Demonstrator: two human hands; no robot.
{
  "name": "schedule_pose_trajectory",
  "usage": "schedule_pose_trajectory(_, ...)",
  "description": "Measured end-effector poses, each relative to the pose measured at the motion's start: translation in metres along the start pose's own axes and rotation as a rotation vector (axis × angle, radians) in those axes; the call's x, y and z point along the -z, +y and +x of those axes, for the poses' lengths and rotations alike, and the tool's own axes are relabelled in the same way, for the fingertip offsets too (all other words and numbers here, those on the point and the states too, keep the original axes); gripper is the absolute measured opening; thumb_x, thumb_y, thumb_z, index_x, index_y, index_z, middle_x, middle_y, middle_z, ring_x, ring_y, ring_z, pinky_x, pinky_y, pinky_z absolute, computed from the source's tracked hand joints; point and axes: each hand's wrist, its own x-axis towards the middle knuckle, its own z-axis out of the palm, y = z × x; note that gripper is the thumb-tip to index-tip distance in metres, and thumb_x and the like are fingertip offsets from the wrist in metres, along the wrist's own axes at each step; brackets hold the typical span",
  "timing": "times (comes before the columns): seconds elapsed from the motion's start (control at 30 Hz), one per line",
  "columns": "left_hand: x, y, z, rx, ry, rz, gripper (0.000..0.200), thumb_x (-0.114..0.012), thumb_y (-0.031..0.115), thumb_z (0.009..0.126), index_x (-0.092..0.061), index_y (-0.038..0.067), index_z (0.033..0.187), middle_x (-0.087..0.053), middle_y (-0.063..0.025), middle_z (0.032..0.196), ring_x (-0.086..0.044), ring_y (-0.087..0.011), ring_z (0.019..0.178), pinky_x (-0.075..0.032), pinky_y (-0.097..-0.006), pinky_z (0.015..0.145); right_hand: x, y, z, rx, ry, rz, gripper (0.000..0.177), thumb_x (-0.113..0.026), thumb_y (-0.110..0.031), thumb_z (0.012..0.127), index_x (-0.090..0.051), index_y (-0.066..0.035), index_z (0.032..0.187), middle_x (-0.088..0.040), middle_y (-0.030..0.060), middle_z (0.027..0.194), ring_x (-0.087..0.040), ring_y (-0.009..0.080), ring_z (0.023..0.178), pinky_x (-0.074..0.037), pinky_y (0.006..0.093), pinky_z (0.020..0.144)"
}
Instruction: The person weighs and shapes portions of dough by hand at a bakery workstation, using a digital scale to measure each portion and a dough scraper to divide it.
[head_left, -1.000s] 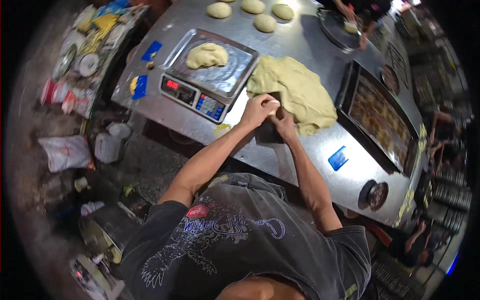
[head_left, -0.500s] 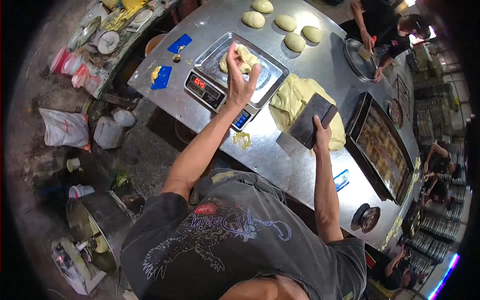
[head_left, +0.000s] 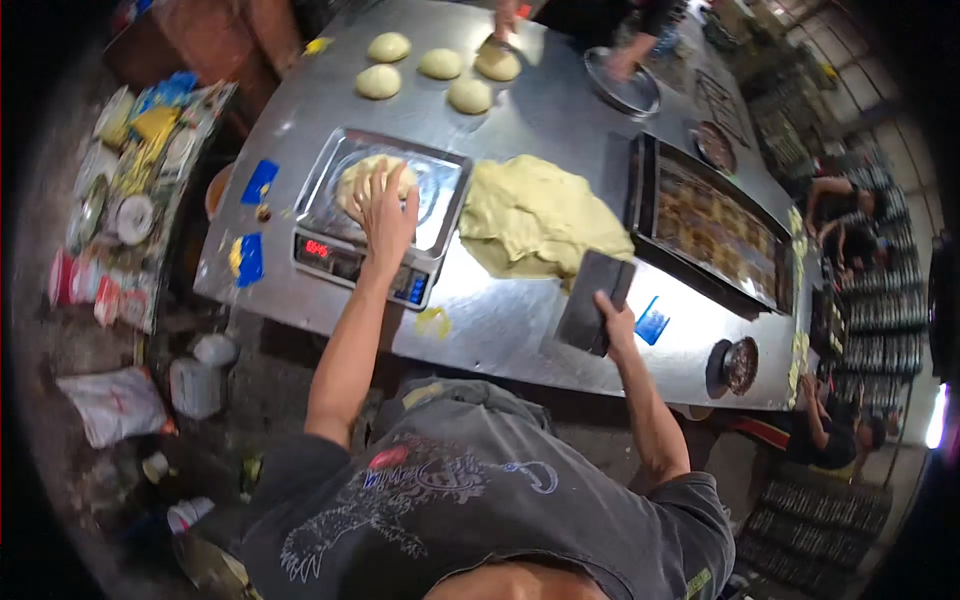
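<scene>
Two bare hands are at work along the near edge of the metal table [head_left: 580, 135]. Spread across the top of a pale dough lump [head_left: 352, 190], the left hand [head_left: 388, 210] has its fingers apart and its thumb held out to the side. That lump sits in the shiny pan [head_left: 437, 205] of a scale [head_left: 350, 262], which stands toward the table's near left corner with its red digits lit.

Closed round the handle side of a dark scraper [head_left: 582, 310], the right hand [head_left: 618, 325] holds it at the middle of the near edge. The scraper's upper end overlaps the border of a big dough mass [head_left: 545, 215] in this view; whether they touch, I cannot tell. This mass lies just beside the scale, in the middle of the table.

Near the left edge lie two blue plastic pieces [head_left: 260, 182], one bearing yellow dough. A third blue piece [head_left: 653, 322] lies near the scraper, and a small round tin [head_left: 741, 366] stands by the near right corner. Toward the right edge rests a large baking tray [head_left: 641, 190].

Five dough balls [head_left: 469, 96] sit by the far edge. A co-worker's hand [head_left: 506, 22] is at one; their other hand [head_left: 627, 58], blurred, is over a round tray [head_left: 622, 97].
</scene>
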Motion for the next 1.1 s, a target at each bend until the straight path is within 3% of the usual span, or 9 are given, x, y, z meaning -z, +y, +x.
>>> schedule_pose_trajectory(0.1,-0.034,0.061,-0.022,0.038,-0.268,-0.577,0.030,-0.054,0.022,0.098,-0.062,0.004,0.120,-0.066,-0.0215,0.115,-0.063,-0.0395,0.106,-0.050,-0.0431,0.090,0.013,0.039,-0.013,-0.013,-0.004,-0.183,0.045,-0.077,-0.025,0.089,-0.063,0.004,0.119,-0.070,0.0104,0.106,-0.066,0.0173,0.091,-0.054,0.0333,0.080)
schedule_pose_trajectory(0.23,-0.139,0.104,-0.073,0.047,-0.648,-0.394,0.031,-0.059,0.014,0.092,-0.056,-0.002,0.119,-0.058,-0.0254,0.117,-0.058,-0.0407,0.109,-0.047,-0.0440,0.095,-0.002,0.028,-0.038,0.093,-0.036,-0.217,0.042,-0.076,-0.024,0.089,-0.064,0.004,0.118,-0.069,0.0095,0.106,-0.065,0.0172,0.093,-0.053,0.0330,0.083)
schedule_pose_trajectory(0.4,-0.179,0.101,-0.109,0.010,-0.469,-0.285,0.031,-0.074,0.005,0.078,-0.057,0.001,0.104,-0.059,-0.0215,0.104,-0.060,-0.0391,0.100,-0.049,-0.0459,0.087,-0.012,0.004,-0.020,0.171,0.058,-0.053,0.040,-0.074,-0.022,0.091,-0.063,0.005,0.119,-0.069,0.0091,0.108,-0.064,0.0172,0.095,-0.051,0.0329,0.085)
schedule_pose_trajectory(0.6,-0.091,0.107,-0.103,0.161,-0.507,-0.520,0.018,-0.074,0.016,0.080,-0.066,0.002,0.087,-0.067,-0.0181,0.090,-0.065,-0.0377,0.090,-0.050,-0.0449,0.079,-0.095,-0.024,0.035,0.359,0.061,0.086,0.043,-0.075,-0.022,0.090,-0.062,0.006,0.121,-0.069,0.0107,0.108,-0.064,0.0188,0.093,-0.052,0.0318,0.083)
schedule_pose_trajectory(0.77,-0.016,0.128,-0.111,0.308,-0.316,-0.710,0.022,-0.068,0.022,0.091,-0.069,0.001,0.094,-0.068,-0.0072,0.084,-0.064,-0.0147,0.076,-0.050,-0.0295,0.071,-0.154,0.019,0.032,0.447,-0.711,-0.552,0.044,-0.079,-0.027,0.085,-0.065,0.004,0.112,-0.070,0.0110,0.105,-0.066,0.0179,0.094,-0.052,0.0335,0.081)
schedule_pose_trajectory(0.87,0.012,0.105,-0.132,0.434,-0.188,-0.865,0.024,-0.064,0.026,0.094,-0.067,0.004,0.102,-0.066,-0.0021,0.093,-0.061,-0.0111,0.086,-0.047,-0.0271,0.077,-0.158,0.018,0.013,0.131,-0.678,-0.387,0.044,-0.079,-0.027,0.085,-0.066,0.004,0.113,-0.071,0.0108,0.101,-0.067,0.0166,0.087,-0.054,0.0323,0.076)
schedule_pose_trajectory(0.93,0.016,0.071,-0.158,1.042,-0.097,-1.434,0.035,-0.057,0.040,0.099,-0.067,0.007,0.107,-0.067,-0.0016,0.100,-0.062,-0.0119,0.090,-0.047,-0.0288,0.083,-0.154,0.017,0.021,0.089,-0.591,-0.273,0.043,-0.076,-0.023,0.089,-0.064,0.006,0.119,-0.071,0.0107,0.104,-0.066,0.0161,0.092,-0.053,0.0315,0.082)
schedule_pose_trajectory(1.03,0.051,0.045,-0.176,1.407,-0.193,-1.347,0.052,-0.049,0.055,0.100,-0.064,0.008,0.116,-0.068,-0.0041,0.105,-0.064,-0.0146,0.094,-0.048,-0.0327,0.089,-0.142,0.013,0.044,0.109,-0.484,-0.013,0.042,-0.074,-0.019,0.091,-0.062,0.007,0.122,-0.070,0.0100,0.110,-0.065,0.0176,0.094,-0.052,0.0310,0.084)
schedule_pose_trajectory(1.1,0.064,0.045,-0.161,1.288,-0.253,-1.514,0.059,-0.046,0.060,0.100,-0.062,0.008,0.121,-0.068,-0.0059,0.107,-0.064,-0.0161,0.096,-0.049,-0.0347,0.091,-0.134,-0.002,0.048,0.031,-0.354,0.053,0.043,-0.075,-0.017,0.091,-0.061,0.006,0.124,-0.068,0.0099,0.113,-0.065,0.0192,0.095,-0.052,0.0314,0.086)
